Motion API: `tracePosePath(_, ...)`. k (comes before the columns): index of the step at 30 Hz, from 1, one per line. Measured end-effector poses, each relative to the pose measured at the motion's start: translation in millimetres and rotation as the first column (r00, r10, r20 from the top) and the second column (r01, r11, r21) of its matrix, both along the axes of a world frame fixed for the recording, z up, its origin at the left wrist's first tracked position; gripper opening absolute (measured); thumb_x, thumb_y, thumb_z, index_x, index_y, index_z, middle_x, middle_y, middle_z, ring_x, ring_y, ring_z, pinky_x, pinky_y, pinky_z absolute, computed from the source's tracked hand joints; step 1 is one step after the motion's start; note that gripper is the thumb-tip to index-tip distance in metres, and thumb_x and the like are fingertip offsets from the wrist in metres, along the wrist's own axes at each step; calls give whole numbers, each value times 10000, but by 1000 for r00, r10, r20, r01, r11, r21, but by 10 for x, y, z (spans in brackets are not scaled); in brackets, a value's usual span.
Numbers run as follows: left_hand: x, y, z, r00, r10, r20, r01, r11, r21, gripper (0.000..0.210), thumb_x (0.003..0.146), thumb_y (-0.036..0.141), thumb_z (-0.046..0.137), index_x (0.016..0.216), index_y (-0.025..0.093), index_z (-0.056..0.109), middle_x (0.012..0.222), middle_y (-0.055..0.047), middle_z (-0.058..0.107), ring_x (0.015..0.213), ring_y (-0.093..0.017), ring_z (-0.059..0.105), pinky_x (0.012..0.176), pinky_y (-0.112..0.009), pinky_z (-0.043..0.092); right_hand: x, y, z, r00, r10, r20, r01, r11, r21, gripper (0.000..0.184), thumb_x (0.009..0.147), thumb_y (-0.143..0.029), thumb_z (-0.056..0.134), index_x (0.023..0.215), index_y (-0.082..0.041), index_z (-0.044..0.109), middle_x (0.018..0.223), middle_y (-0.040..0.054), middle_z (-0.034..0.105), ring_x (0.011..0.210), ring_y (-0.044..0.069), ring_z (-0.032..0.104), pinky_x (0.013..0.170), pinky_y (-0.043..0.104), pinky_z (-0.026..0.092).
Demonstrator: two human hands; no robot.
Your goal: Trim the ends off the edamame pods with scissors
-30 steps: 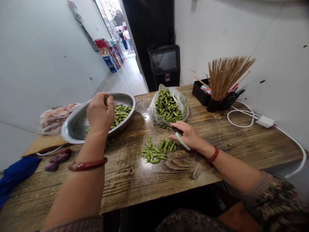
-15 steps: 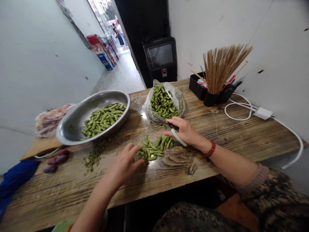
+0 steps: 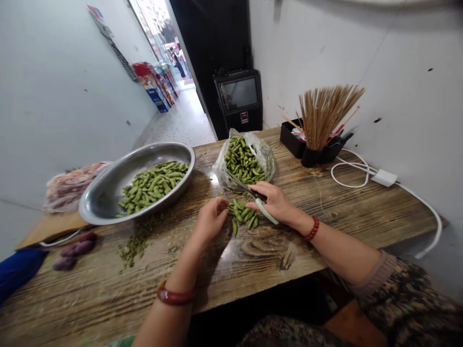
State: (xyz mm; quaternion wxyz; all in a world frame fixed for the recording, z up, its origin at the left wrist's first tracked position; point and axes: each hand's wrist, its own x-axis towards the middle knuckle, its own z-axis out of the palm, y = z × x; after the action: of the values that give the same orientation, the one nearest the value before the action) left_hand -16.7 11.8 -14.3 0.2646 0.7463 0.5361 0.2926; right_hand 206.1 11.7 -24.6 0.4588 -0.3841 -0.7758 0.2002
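Observation:
My right hand [image 3: 275, 201] is closed around scissors [image 3: 266, 211] with pale green handles; their blades point up and left toward the plastic bag. A small pile of green edamame pods [image 3: 245, 212] lies on the table just under the scissors. At the pile's left edge, my left hand [image 3: 211, 219] has its fingers curled together on pods, most of which the fingers hide. Behind the pile stands an open clear plastic bag [image 3: 269, 166] full of edamame. More pods [image 3: 155, 185] lie in a large steel basin [image 3: 104, 193] on the left.
Trimmed green scraps [image 3: 135, 246] lie before the basin, with several purple-red bulbs [image 3: 85, 246] and a blue cloth [image 3: 21, 270] farther left. Bagged meat [image 3: 74, 185] sits behind the basin. A black holder [image 3: 311, 156] of wooden skewers and a white cable [image 3: 385, 177] occupy the right side.
My left hand has moved right and up, and its fingers have curled in. The loose pods are bunched farther right, nearer the scissors. The right hand still holds the scissors.

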Motion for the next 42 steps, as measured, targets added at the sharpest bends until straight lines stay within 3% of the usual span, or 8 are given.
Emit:
tracePosePath(4, -72, -22, 42, 900, 127, 418, -18, 967, -256, 411, 685, 240, 652, 1079, 148, 579, 695, 26, 555, 538, -96, 485, 497, -208, 376, -13, -12, -4, 1000, 1, 17, -1, 1000, -6, 385, 762, -354, 718, 1083, -159, 635, 875, 61, 604, 778, 181, 575, 698, 298, 476)
tracePosePath(8, -122, -83, 99, 815, 234, 530, -18, 925, -380, 309, 672, 283, 710, 928, 119, 660, 669, 2, 589, 503, -76, 469, 465, -190, 361, -34, -35, -34, 999, 30, 21, -29, 1000, -8, 410, 767, -360, 713, 1112, -159, 621, 884, 66, 606, 774, 183, 577, 695, 306, 487)
tracePosePath(13, -76, -145, 179, 727, 232, 646, 80, 906, -416, 224, 679, 267, 724, 852, 139, 661, 810, -40, 659, 519, -69, 502, 427, -174, 353, -46, -73, -19, 997, 72, 37, -71, 997, -31, 445, 755, -341, 729, 1147, -174, 602, 903, 65, 600, 785, 183, 572, 707, 313, 495)
tracePosePath(18, -27, -181, 223, 714, 225, 662, 124, 891, -437, 242, 704, 282, 711, 887, 129, 673, 790, -42, 662, 518, -68, 514, 429, -170, 376, -47, -94, 8, 984, 156, 90, -149, 986, -78, 527, 723, -332, 757, 1192, -169, 578, 938, 66, 587, 794, 177, 564, 718, 309, 494)
tracePosePath(26, -13, -184, 128, 798, 201, 568, 51, 917, -395, 214, 718, 290, 693, 876, 147, 707, 667, -20, 655, 441, -64, 449, 397, -178, 334, -68, -120, 26, 950, 241, 199, -231, 970, -72, 688, 708, -386, 765, 1302, -170, 490, 1019, 96, 560, 882, 212, 558, 780, 351, 489)
tracePosePath(35, 70, -210, 155, 801, 134, 584, 93, 935, -343, 151, 706, 273, 700, 786, 147, 722, 655, -21, 657, 430, -56, 418, 394, -180, 314, -91, -140, 32, 942, 276, 191, -271, 961, -50, 684, 722, -425, 746, 1294, -156, 487, 1040, 110, 563, 925, 222, 560, 825, 363, 484)
tracePosePath(42, 55, -199, 153, 800, 147, 581, 79, 935, -345, 129, 692, 245, 719, 776, 147, 723, 627, 0, 632, 442, -51, 386, 406, -171, 306, -85, -151, 63, 937, 258, 236, -250, 966, -62, 548, 779, -376, 706, 1237, -132, 530, 985, 97, 575, 870, 199, 563, 787, 317, 485)
